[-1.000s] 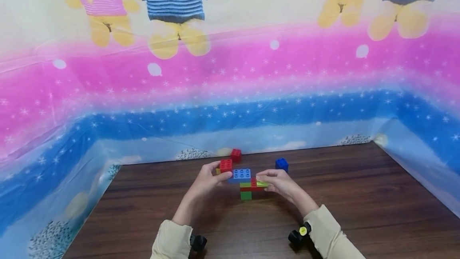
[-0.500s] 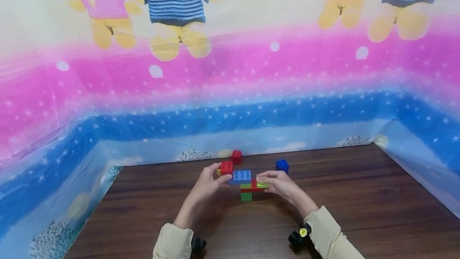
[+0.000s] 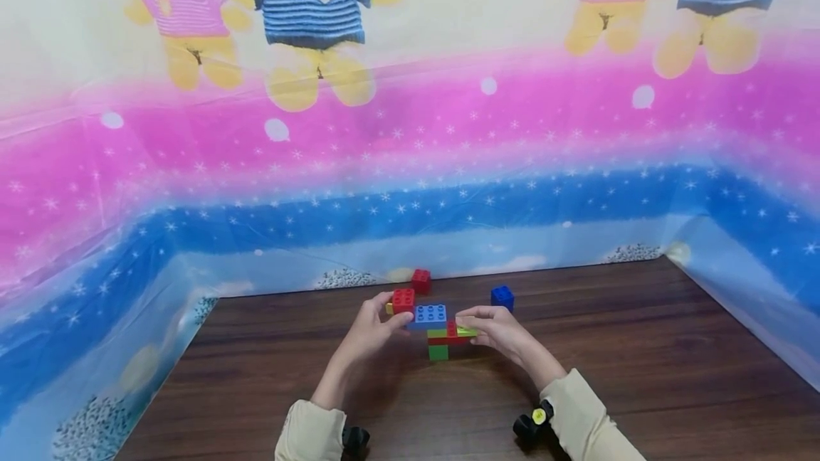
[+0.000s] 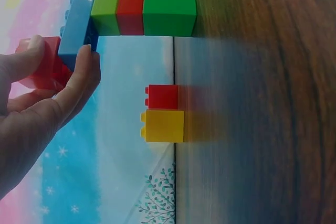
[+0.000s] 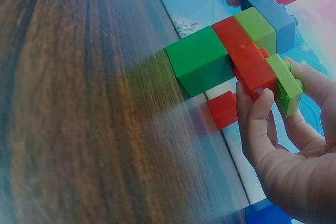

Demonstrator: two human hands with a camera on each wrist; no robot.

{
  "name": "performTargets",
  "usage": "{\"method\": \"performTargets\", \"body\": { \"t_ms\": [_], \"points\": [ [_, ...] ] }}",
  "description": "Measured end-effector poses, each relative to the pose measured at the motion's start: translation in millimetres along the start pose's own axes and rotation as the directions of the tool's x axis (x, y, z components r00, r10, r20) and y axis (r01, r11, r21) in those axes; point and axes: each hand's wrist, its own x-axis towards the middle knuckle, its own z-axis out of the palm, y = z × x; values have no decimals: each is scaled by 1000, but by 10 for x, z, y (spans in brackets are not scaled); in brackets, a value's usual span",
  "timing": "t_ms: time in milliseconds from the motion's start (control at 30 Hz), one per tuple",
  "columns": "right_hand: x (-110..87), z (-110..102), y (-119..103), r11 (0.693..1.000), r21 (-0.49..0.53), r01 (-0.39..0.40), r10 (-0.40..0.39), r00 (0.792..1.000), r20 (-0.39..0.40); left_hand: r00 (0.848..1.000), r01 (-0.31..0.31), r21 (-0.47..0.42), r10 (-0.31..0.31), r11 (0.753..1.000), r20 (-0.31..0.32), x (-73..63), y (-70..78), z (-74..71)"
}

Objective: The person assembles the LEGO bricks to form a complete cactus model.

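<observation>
A stack of toy building bricks stands on the table between the hands. At its foot is a green brick point(image 3: 438, 353), topped by a long red brick point(image 5: 244, 53), a light green brick point(image 4: 106, 10) and a blue brick point(image 3: 430, 314) that juts left. My left hand point(image 3: 368, 333) grips a red brick point(image 3: 403, 299) on the blue one's left end, with fingertips against the blue side. At the stack's right, my right hand point(image 3: 506, 333) pinches a thin light green brick point(image 5: 284, 82) atop the long red brick's end, fingers underneath that end.
Toward the back of the wooden table point(image 3: 256, 375) stand a loose red brick point(image 3: 421, 280), a dark blue brick point(image 3: 502, 297) and a yellow brick point(image 4: 164, 126), partly hidden by the left hand in the head view. A printed cloth point(image 3: 410, 212) borders the table's back and sides.
</observation>
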Motion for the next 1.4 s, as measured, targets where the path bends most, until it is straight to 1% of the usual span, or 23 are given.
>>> {"method": "performTargets", "body": {
  "t_ms": [33,133,367,633,833,1000,1167,1300,1400],
  "points": [
    [4,2,-1,1000,-1,0,0,1000,-2,1000,-5,0,5,1000,2,3,-2,-1],
    [13,4,0,1000,-2,-1,1,1000,-8,1000,8,-8,-8,1000,5,6,-6,-5],
    [5,15,-6,1000,-1,-5,5,1000,-4,998,59,-14,-59,998,11,-1,-13,-27],
    [5,29,-7,1000,3,-9,9,1000,-9,999,42,-12,-42,999,13,0,-13,-32],
    [10,23,1,1000,17,-10,10,1000,-1,999,25,8,-25,1000,23,8,-18,-38],
    [0,12,0,1000,18,-9,8,1000,26,999,35,-1,-35,999,19,13,-29,-37],
    [-11,-3,-5,1000,20,-4,3,1000,20,999,34,-7,-34,999,21,29,-33,-32],
    [-10,18,11,999,30,-10,9,999,35,998,54,-9,-54,999,14,4,-41,-41],
    [-12,7,-4,1000,25,-12,11,999,38,998,64,-3,-64,998,19,12,-22,-40]
  ]
}}
